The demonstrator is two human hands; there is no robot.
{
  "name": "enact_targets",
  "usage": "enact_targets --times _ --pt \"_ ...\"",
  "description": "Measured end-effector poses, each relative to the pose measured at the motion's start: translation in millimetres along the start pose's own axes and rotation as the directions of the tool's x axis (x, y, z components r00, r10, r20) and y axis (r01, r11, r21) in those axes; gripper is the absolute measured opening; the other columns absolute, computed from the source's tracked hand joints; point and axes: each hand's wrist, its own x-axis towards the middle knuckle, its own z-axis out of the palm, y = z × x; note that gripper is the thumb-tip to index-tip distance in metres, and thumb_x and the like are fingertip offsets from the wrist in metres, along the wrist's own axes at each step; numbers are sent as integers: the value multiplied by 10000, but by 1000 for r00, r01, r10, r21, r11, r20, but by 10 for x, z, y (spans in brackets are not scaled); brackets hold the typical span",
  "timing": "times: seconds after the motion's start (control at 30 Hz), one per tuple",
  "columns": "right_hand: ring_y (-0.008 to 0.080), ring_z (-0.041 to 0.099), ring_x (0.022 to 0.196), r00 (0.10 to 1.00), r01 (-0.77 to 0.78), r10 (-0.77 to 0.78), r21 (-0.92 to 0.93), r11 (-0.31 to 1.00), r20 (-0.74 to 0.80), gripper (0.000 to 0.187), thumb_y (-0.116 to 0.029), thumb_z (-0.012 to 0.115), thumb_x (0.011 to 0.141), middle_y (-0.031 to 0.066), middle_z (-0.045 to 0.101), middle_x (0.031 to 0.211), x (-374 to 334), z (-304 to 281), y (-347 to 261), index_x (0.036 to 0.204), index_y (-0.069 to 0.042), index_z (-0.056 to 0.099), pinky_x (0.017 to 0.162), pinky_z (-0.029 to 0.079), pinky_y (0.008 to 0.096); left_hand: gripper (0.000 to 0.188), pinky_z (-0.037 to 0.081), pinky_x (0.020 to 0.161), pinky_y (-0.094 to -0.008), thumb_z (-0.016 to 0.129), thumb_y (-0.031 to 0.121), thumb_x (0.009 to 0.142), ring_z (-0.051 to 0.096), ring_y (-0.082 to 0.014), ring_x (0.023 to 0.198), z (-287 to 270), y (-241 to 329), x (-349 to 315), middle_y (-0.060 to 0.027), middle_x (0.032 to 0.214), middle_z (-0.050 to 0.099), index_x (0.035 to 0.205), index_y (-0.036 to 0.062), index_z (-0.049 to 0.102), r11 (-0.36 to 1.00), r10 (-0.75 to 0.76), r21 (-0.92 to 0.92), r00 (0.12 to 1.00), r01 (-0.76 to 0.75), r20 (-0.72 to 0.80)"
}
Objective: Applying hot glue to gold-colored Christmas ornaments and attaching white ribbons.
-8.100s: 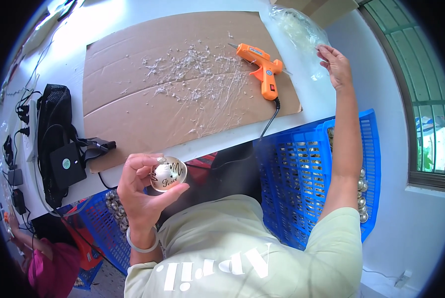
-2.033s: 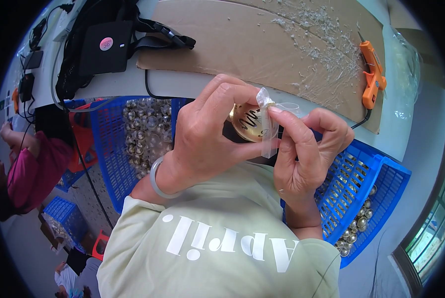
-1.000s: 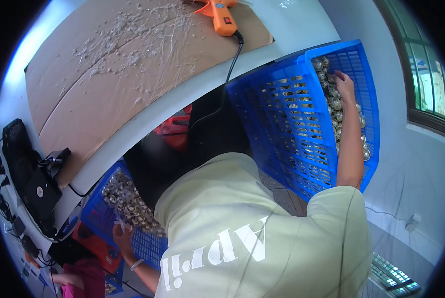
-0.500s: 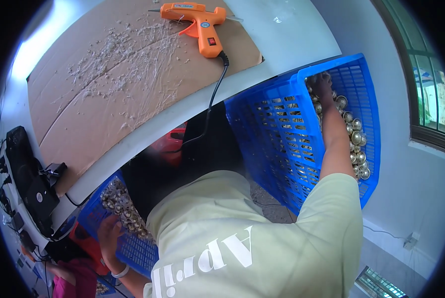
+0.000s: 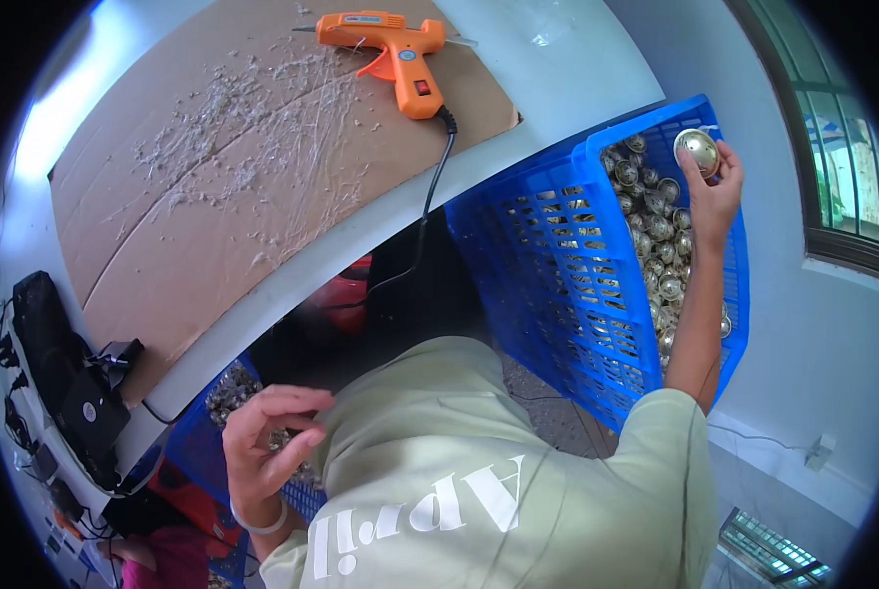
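My right hand point(image 5: 716, 196) holds a shiny gold ball point(image 5: 695, 152) between thumb and fingers, raised over the far end of a tall blue plastic crate point(image 5: 547, 285). Inside that crate lie several similar gold-silver balls point(image 5: 659, 228), heaped below my wrist. At the lower left my left hand point(image 5: 263, 447) is bent in the air with thumb and fingers apart, and nothing shows in it. Behind it, a second blue crate point(image 5: 192, 447) with more of these balls is partly hidden by the hand.
An orange hot glue gun point(image 5: 400, 61) lies on a cardboard sheet point(image 5: 174, 245) strewn with glue strings, on a white table point(image 5: 596, 79). Its black cord point(image 5: 429, 196) hangs over the table edge. Black devices point(image 5: 71, 383) stand at the left; another person's pink sleeve point(image 5: 169, 560) shows below.
My right hand has come up out of the large crate with a gold ball in it. My left hand has risen away from the second crate, toward my body.
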Motion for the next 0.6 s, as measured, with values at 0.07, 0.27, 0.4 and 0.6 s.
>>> enact_targets --times 0.07,0.27,0.4,0.6 --pt "183 562 1057 982 170 -178 113 979 62 676 -79 784 759 149 563 1187 -434 161 -750 1285 46 379 909 466 299 292 572 763 -311 625 -16 816 642 -274 963 155 60 221 -227 1146 581 1097 -74 569 991 78 -103 995 -83 -54" --pt "247 533 1081 687 455 -552 312 834 472 669 -1 804 664 135 549 1226 -1569 956 -2149 1251 -21 483 949 437 343 689 543 857 -350 607 -6 854 551 -256 1138 478 161 609 -214 1319 454 1436 -38 240 940 73 -317 982 -125 -173" --pt "273 522 1112 536 488 -735 557 672 415 609 23 769 684 156 550 1237 -1978 1449 -2515 1239 -33 525 944 445 351 680 532 866 -340 611 20 869 542 -238 1146 349 121 532 -204 1319 446 1430 -23 229 911 133 -323 924 -256 -359" --pt "251 554 1094 528 -96 -657 806 584 539 537 25 703 747 154 540 1280 -2127 1636 -2751 1248 -22 516 908 459 337 646 498 870 -281 679 66 853 545 -174 1084 60 -9 201 -133 1285 423 1367 -2 293 786 26 -530 872 -320 -489"
